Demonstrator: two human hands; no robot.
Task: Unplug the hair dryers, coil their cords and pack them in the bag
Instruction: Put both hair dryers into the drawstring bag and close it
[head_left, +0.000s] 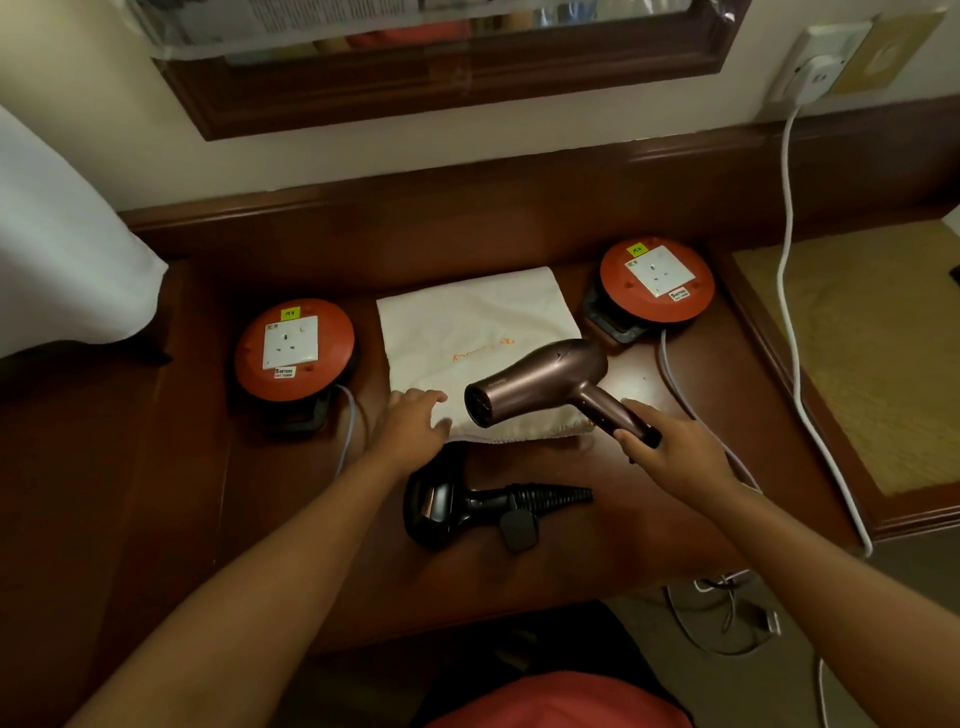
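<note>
Right hand (670, 447) grips the bronze dryer (540, 384) by its handle above the white bag (467, 322); left hand (410, 426), fingers relaxed, presses the bag's near edge.

At centre frame we grip the bronze hair dryer (540, 383) by its handle with our right hand (670, 447) over the white bag (467, 332); our left hand (410, 426) presses the bag's lower-left corner.

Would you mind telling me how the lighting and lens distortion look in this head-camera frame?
Head view: dim, warm light; a soft glare patch on the desk beside the bronze hair dryer; wide-angle bending curves the mirror frame; the black hair dryer sinks into shadow.
</note>
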